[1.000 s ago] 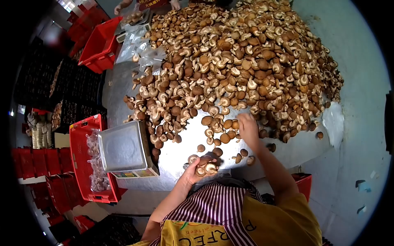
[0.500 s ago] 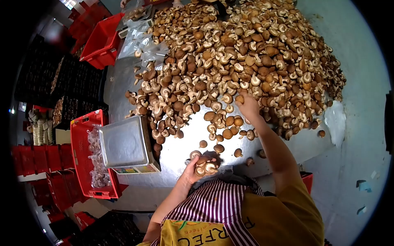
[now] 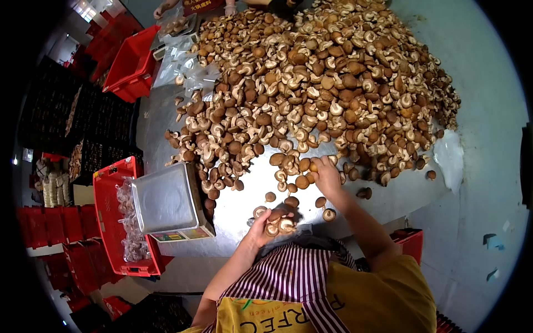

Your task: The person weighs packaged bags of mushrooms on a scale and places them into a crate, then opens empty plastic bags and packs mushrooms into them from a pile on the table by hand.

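Observation:
My left hand (image 3: 257,230) is near the table's front edge, fingers curled around several brown-capped shiitake mushrooms (image 3: 281,224), some with pale undersides up. To the right and farther out, my right hand (image 3: 328,178) is closed at a small cluster of shiitake, its fingertips around a mushroom (image 3: 314,166) and partly hiding it. Single mushrooms (image 3: 291,202) lie on the metal table between the two hands. Beyond them spreads a large heap of loose shiitake (image 3: 344,83).
Left of the hands stands a scale (image 3: 165,198), beside a red crate (image 3: 102,205) with bagged mushrooms (image 3: 133,233). Plastic bags (image 3: 200,77) lie at the heap's left edge. Another red crate (image 3: 130,66) is farther back. Another person's hand (image 3: 166,6) shows at the top.
My right hand has moved back toward me from the heap's edge to the small cluster. My left hand stays in place, still holding mushrooms. The view has shifted slightly.

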`<state>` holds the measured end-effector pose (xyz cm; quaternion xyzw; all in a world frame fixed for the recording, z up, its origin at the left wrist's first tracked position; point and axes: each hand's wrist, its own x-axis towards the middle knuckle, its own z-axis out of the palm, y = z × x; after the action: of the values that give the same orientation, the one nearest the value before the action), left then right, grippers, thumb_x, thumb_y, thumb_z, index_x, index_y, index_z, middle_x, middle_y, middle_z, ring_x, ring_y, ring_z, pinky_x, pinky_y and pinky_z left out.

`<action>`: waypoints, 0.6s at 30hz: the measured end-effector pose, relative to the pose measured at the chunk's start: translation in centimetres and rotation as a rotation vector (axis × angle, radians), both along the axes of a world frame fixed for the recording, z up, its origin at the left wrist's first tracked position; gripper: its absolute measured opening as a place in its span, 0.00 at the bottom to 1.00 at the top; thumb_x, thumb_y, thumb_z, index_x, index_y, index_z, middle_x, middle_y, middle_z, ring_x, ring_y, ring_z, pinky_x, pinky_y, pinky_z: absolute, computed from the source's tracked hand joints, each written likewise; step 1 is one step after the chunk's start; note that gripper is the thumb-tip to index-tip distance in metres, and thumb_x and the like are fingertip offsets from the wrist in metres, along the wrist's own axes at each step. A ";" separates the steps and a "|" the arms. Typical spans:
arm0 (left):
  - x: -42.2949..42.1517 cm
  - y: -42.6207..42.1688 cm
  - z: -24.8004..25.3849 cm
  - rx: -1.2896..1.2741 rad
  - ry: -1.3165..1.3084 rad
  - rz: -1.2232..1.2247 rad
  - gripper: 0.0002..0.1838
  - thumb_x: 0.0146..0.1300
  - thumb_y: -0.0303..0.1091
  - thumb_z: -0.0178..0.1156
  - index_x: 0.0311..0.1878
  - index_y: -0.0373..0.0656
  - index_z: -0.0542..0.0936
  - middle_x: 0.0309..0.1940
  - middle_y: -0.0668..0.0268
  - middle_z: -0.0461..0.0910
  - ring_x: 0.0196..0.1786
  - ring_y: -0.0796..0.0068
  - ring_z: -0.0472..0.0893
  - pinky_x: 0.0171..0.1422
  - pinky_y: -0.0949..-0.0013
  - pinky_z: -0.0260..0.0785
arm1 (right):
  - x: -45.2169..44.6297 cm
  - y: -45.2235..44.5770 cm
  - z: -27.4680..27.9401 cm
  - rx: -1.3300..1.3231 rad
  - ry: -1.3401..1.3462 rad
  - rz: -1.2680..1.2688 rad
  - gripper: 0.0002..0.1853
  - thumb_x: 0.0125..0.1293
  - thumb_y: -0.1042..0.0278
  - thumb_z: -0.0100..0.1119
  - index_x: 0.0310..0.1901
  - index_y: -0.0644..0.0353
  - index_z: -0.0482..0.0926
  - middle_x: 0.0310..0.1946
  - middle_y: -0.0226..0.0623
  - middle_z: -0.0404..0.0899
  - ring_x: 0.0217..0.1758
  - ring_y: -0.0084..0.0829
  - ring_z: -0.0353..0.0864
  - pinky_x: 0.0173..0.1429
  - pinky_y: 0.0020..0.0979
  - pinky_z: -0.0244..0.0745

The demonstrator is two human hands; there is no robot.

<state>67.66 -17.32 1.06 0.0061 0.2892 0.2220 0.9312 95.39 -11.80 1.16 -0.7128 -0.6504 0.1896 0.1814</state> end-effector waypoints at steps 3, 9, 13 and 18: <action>-0.2 -0.2 0.4 0.009 0.001 0.005 0.35 0.70 0.56 0.48 0.65 0.31 0.67 0.62 0.50 0.71 0.61 0.46 0.74 0.66 0.42 0.68 | 0.4 -0.7 -0.3 0.105 0.183 -0.134 0.20 0.57 0.72 0.63 0.53 0.59 0.75 0.51 0.45 0.72 0.53 0.52 0.74 0.55 0.45 0.71; -0.6 -0.8 -0.2 0.005 -0.002 0.023 0.36 0.70 0.58 0.47 0.66 0.33 0.66 0.62 0.50 0.72 0.61 0.47 0.74 0.64 0.41 0.69 | 1.2 -1.3 -2.6 0.154 0.382 -0.202 0.19 0.60 0.74 0.61 0.55 0.58 0.74 0.51 0.42 0.74 0.46 0.41 0.80 0.45 0.34 0.80; -0.4 -0.7 -0.2 -0.034 0.019 0.022 0.35 0.70 0.57 0.47 0.66 0.34 0.66 0.63 0.50 0.71 0.63 0.49 0.73 0.64 0.40 0.69 | 1.7 0.8 0.7 -0.023 0.313 -0.097 0.23 0.64 0.61 0.60 0.60 0.58 0.72 0.57 0.45 0.71 0.57 0.46 0.73 0.59 0.40 0.71; 0.1 -0.1 0.0 0.011 0.058 -0.049 0.35 0.72 0.57 0.41 0.68 0.34 0.64 0.64 0.50 0.70 0.63 0.48 0.73 0.66 0.40 0.66 | 2.4 9.7 4.1 0.056 0.024 -0.021 0.30 0.67 0.53 0.57 0.67 0.57 0.66 0.68 0.43 0.62 0.72 0.44 0.57 0.74 0.44 0.53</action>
<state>67.80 -17.44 1.08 0.0249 0.3144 0.2004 0.9276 97.82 -2.11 5.22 -0.7120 -0.6456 0.1779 0.2111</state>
